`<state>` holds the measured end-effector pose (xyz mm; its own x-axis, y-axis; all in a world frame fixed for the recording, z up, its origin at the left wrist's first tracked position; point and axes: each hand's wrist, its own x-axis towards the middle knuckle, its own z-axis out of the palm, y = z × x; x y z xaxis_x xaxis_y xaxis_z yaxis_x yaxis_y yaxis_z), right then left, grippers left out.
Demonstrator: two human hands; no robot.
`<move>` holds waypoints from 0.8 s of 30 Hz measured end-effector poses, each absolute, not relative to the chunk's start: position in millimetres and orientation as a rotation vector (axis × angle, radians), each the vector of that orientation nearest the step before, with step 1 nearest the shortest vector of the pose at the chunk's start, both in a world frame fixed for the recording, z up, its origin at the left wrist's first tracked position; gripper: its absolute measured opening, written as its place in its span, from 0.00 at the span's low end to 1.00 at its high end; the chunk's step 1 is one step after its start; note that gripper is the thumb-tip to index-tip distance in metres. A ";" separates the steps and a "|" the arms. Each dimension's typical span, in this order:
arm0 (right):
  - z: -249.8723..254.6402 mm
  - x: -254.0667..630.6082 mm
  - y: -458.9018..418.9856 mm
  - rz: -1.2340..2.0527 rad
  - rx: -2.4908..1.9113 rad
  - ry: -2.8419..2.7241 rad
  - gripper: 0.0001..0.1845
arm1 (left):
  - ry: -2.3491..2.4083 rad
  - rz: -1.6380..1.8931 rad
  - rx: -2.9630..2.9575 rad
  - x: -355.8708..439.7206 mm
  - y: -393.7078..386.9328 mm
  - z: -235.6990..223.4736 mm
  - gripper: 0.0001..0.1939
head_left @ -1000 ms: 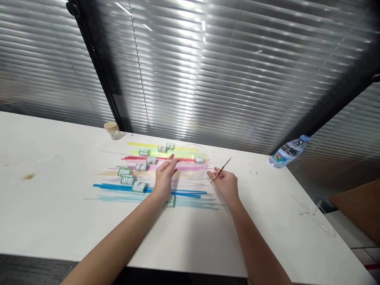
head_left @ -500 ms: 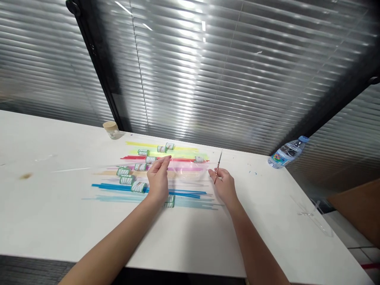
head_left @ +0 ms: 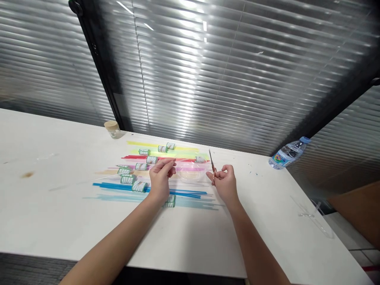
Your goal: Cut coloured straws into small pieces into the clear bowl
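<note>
Left of the bowl (head_left: 191, 178): our left hand (head_left: 160, 180), pinching pale straw (head_left: 86, 182). Right: our right hand (head_left: 227, 186), gripping scissors (head_left: 214, 171). Coloured straws (head_left: 190, 192): sorted.

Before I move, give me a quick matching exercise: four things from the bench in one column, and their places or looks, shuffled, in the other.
1. Scissors
2. Plastic bottle
3. Small jar
4. Clear round bowl

A. Tan lid, near the far edge of the white table
B. Between the left hand and the right hand
C. Blue cap, near the blinds on the right
D. In the grip of the right hand

Pairs: 1-D, 2-C, 3-A, 4-B
</note>
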<state>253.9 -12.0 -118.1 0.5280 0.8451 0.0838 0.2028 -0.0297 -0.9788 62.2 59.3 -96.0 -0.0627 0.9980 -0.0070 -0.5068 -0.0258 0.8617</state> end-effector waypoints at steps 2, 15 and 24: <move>-115.3 251.1 -14.2 0.764 -1.445 -0.973 0.28 | 0.836 1.457 0.796 62.4 57.7 -94.2 0.10; -93.4 242.9 -34.6 1.489 -1.108 -1.249 0.16 | 0.792 1.430 0.895 62.1 55.9 -95.7 0.08; -94.0 237.2 -34.0 1.466 -1.152 -1.219 0.21 | 0.814 1.405 0.872 63.7 54.9 -94.9 0.08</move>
<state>237.2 -34.0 -94.0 -0.1798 0.9769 -0.1152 -0.0655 -0.1287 -0.9895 63.7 54.9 -94.9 0.0146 0.9994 0.0323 -0.4688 -0.0217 0.8830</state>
